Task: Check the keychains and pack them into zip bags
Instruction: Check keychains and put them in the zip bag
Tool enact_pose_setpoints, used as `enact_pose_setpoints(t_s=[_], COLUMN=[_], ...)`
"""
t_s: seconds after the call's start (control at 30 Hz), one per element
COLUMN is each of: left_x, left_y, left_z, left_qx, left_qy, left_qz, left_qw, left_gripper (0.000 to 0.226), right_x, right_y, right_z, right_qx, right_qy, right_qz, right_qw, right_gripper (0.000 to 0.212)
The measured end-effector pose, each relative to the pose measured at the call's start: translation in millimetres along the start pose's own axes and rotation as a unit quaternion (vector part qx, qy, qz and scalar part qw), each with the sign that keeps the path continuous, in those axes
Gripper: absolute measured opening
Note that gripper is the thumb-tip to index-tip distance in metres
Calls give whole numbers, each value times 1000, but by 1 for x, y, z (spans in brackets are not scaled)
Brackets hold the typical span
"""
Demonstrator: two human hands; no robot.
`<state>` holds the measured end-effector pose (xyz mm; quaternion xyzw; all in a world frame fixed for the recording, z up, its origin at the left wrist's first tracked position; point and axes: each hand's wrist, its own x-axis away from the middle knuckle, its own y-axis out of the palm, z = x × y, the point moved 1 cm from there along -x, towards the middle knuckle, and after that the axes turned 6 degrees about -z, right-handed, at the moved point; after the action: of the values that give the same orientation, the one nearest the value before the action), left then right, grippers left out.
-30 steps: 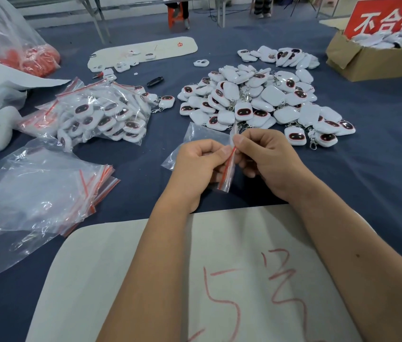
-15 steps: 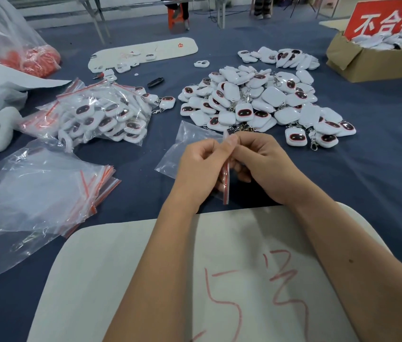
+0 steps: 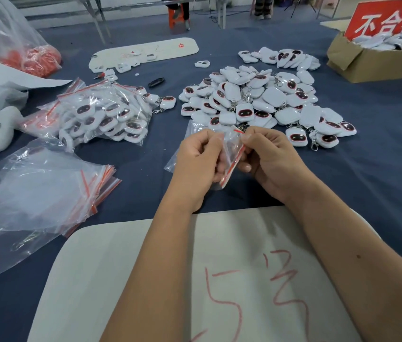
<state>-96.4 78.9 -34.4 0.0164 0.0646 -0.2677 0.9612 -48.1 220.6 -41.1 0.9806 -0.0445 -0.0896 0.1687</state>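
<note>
- Two hands, left point(image 3: 196, 159) and right point(image 3: 272, 160), pinch one zip bag point(image 3: 230, 154) between them above the blue table point(image 3: 380, 169).
- Keychains point(image 3: 256, 99) heaped just beyond.
- Bag stack point(image 3: 37, 193) left; box point(image 3: 372, 62) far right.
</note>
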Motion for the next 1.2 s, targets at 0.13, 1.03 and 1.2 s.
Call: enact_pose_setpoints(t_s=[0.13, 1.03, 1.2], left_x=[0, 6, 1], left_y=[-6, 0, 4], left_z=[-2, 2, -4], left_qx=[-144, -260, -243], left_qy=[72, 130, 98], left_qz=[88, 294, 211], left_qw=[983, 911, 942], left_gripper=[35, 33, 36], right_x=[-1, 6, 5], right_y=[0, 18, 14], right_z=[6, 9, 9], right_qx=[163, 472, 370], right_qy=[-6, -78, -98], right_qz=[95, 59, 102], right_qw=[982, 876, 918], right_gripper=[11, 13, 7])
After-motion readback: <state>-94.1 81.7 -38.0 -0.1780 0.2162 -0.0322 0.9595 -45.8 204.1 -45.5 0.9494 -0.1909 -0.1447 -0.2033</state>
